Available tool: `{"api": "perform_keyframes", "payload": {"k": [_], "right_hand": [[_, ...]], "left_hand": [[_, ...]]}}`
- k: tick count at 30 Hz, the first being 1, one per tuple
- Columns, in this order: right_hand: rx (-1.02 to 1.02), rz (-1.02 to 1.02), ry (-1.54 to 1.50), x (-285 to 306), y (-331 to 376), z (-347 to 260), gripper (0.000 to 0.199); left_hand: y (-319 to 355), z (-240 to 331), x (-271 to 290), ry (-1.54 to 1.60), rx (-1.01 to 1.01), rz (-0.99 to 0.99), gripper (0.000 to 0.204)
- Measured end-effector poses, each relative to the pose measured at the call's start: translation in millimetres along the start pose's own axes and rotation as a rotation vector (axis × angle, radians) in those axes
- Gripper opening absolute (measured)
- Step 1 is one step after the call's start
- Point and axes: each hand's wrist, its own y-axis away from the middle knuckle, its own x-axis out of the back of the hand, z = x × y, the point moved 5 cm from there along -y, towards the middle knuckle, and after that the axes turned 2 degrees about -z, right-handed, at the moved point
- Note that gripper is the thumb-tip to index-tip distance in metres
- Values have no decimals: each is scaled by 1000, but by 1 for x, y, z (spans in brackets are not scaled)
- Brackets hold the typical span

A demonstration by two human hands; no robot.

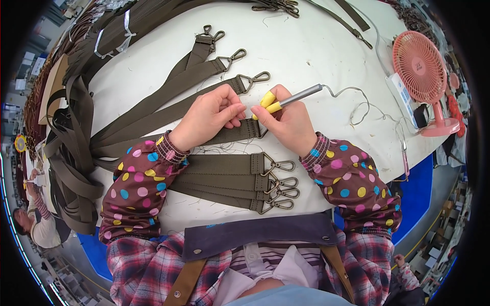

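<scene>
My right hand point(293, 127) grips a corded pen-shaped tool point(302, 95) with a grey barrel and yellow front. A yellow cover point(267, 99) sits on one of its fingers. The tool's tip points down toward the stitched end of an olive-brown webbing strap point(236, 133). Just left of that tip, my left hand point(210, 115) is closed in a pinch over the strap; whatever lies between its fingertips is too small to make out. Beyond the hands, another strap point(214, 92) ends in a metal snap hook point(255, 79). Nearer me lie several stacked straps point(219, 173) with snap hooks point(279, 165).
A pink fan point(419, 69) stands at the right, beside a white box-like unit point(403, 97) with cables. Long strap bundles point(76, 168) hang over the table's left side. More hooks point(275, 6) lie at the far edge. Loose threads are scattered over the white tabletop point(337, 56).
</scene>
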Motion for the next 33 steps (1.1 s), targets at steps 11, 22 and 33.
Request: {"api": "perform_keyframes", "payload": {"k": [11, 22, 33], "right_hand": [[-13, 24, 30, 1, 0, -3, 25], [-2, 19, 54, 0, -1, -2, 27], [-180, 170, -342, 12, 3, 8, 22]], "left_hand": [[-1, 2, -1, 29, -35, 29, 13], [0, 4, 0, -21, -24, 48, 14], [13, 27, -17, -662, -255, -45, 23]]}}
